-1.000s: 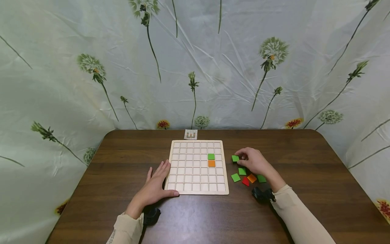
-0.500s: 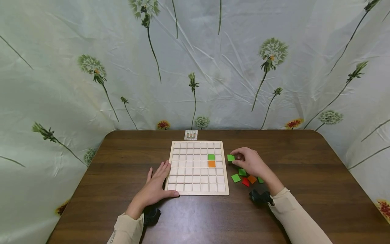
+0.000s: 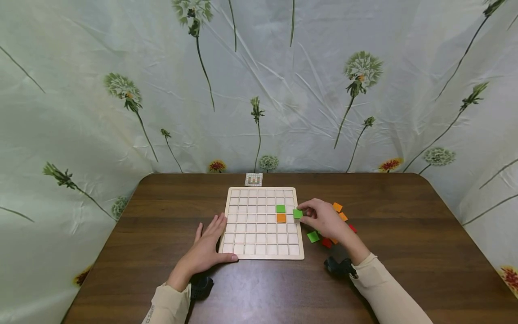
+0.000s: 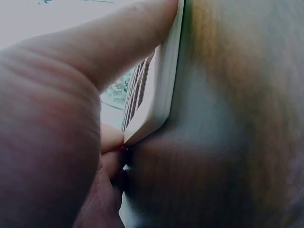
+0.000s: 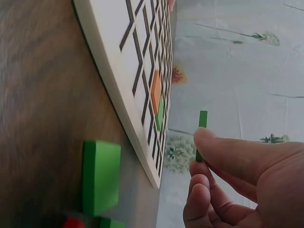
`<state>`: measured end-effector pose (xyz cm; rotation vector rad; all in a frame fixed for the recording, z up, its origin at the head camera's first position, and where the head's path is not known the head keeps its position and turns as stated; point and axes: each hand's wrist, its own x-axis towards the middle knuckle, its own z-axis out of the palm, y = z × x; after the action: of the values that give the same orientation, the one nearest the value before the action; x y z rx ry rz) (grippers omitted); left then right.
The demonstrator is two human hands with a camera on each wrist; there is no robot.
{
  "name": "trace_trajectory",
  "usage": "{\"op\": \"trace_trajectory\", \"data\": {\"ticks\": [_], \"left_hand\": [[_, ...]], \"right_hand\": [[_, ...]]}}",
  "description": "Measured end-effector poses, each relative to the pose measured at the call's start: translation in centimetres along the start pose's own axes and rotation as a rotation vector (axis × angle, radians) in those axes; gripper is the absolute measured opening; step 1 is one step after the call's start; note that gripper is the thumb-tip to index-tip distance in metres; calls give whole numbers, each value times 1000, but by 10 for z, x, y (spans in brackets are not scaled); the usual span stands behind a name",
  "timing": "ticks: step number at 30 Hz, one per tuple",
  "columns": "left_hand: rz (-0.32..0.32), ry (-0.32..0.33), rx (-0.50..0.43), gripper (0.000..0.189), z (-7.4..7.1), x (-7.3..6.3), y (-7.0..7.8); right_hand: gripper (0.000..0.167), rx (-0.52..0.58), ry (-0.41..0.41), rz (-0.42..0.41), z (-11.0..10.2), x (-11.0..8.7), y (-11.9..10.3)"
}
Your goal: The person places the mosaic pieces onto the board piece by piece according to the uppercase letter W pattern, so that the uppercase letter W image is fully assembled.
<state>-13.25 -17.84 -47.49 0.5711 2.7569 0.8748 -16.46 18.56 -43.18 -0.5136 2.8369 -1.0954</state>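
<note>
A pale wooden grid board point(image 3: 252, 228) lies on the table. One green tile point(image 3: 280, 209) sits in a cell, with an orange tile point(image 3: 281, 218) in the cell just nearer. My left hand point(image 3: 205, 249) rests at the board's left side, fingers extended along the edge and thumb at the near left corner. Between thumb and fingertips, my right hand point(image 3: 327, 220) pinches another square green tile point(image 3: 297, 213), which overlaps the board's right rim in the head view. In the right wrist view this held tile point(image 5: 203, 118) shows edge-on, raised above the board's surface.
Right of the board lie loose tiles: a green tile point(image 3: 313, 236), a red tile point(image 3: 326, 243), orange tiles point(image 3: 337, 207) and a red one partly behind the right hand. A small printed card point(image 3: 253, 180) lies beyond the board, near the far table edge. A flowered curtain point(image 3: 299, 90) hangs behind.
My right hand has moved left with the green tile, from beside the board to over its right rim. Orange and red tiles behind the hand have come into view. The left hand stays put.
</note>
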Motion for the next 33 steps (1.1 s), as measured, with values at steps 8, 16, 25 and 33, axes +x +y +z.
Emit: {"op": "trace_trajectory", "data": {"ticks": [8,16,25,33], "left_hand": [[-1,-3,-5,117,-1,0,1],[0,-3,-7,117,-1,0,2],[0,2,-6,117,0,0,1],[-6,-1,-5,117,0,-2,2]], "right_hand": [[25,8,-30,8,10,2,-7],[22,16,-29,-52,20,2,-11],[23,18,-74,-24,29,3,-18],[21,8,-101,-2,37,5,-19]]}}
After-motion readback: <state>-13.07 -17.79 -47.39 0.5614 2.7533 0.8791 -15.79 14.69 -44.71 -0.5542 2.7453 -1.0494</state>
